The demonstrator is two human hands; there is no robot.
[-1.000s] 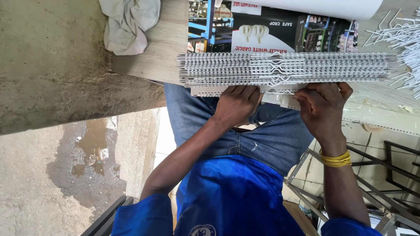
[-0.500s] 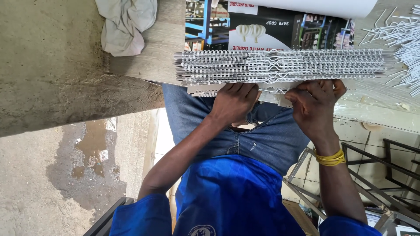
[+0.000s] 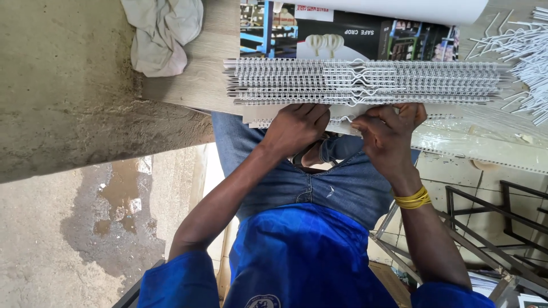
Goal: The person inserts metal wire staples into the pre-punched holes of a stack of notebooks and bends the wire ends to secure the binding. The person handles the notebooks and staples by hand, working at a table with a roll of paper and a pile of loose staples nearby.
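Note:
A stack of white wire-bound calendars [image 3: 365,82] lies along the near edge of a wooden table [image 3: 194,80]. The lowest one [image 3: 257,121] sticks out toward me. My left hand [image 3: 297,128] has its fingers curled onto that calendar's near edge, just left of the middle. My right hand [image 3: 388,140], with yellow bands on the wrist, pinches the same wire binding next to it. Both hands cover part of the binding, so the exact grip is hidden.
A crumpled pale cloth [image 3: 162,34] sits on the table's left end. A dark printed sheet [image 3: 342,37] and a white roll [image 3: 411,8] lie behind the stack. Loose white wire hangers [image 3: 531,51] pile up at the right. A metal frame [image 3: 502,217] stands lower right.
My right hand has slid left along the binding, closer to my left hand. The left hand has shifted slightly left and toward the stack.

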